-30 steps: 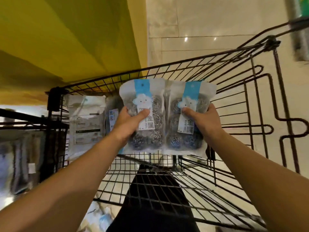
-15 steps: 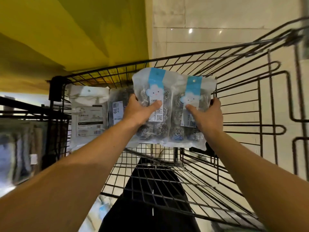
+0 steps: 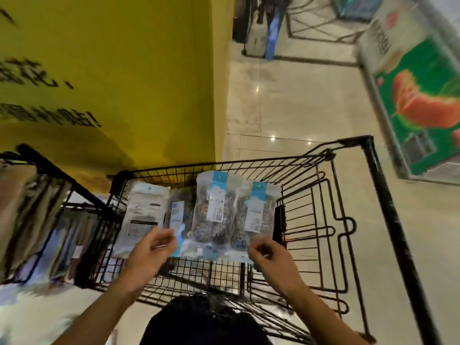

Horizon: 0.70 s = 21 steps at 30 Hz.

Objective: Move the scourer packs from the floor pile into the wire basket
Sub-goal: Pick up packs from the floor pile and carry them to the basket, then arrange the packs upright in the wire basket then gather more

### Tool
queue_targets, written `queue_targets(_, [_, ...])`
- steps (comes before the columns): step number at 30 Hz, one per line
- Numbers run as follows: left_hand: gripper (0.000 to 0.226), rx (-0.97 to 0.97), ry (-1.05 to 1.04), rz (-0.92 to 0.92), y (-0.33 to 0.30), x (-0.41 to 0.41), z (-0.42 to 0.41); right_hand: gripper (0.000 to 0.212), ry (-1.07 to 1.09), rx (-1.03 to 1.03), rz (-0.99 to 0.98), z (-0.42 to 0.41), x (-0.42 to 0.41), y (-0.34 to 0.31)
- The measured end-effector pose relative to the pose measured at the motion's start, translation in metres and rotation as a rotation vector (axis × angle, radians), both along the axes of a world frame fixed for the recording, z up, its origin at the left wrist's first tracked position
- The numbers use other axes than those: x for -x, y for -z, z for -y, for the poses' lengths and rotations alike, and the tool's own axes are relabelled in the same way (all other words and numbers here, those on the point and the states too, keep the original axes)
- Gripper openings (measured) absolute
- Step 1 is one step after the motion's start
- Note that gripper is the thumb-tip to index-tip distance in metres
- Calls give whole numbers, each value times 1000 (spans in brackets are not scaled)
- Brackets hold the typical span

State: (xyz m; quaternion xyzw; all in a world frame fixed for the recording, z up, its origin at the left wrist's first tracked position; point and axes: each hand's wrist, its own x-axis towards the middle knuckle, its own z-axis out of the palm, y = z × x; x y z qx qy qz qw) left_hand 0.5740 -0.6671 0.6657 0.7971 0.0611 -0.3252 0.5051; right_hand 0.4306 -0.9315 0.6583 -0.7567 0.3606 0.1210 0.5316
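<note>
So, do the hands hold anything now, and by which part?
Hard to tell: both hands, left and right, are blurred at the scourer packs' bottom edge; no clear grip shows.

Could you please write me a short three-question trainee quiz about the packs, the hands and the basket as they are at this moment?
1. True or false: the two blue-striped scourer packs stand upright against the far wall of the wire basket.
2. What lies at the left end of the row? A) a white pack B) a bottle C) a sponge
3. Is the left hand or the right hand gripping a pack?

Key
1. True.
2. A, the white pack.
3. Neither; both hands are just below the packs with fingers loosely curled, holding nothing.
</note>
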Motion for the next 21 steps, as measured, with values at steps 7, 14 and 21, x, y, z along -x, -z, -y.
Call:
queue_targets(7, [17,16,-144,21,4,43,-52,11,8,-167,14,-36,14,-25])
queue_targets(14, [14,4,-201,67,6,91,-102,8,-127,-154,-8,-75,19,-26])
queue_targets(21, [11,-47,-346,20,26,167,-207,10,-320,-16,-43,-141,28,-19])
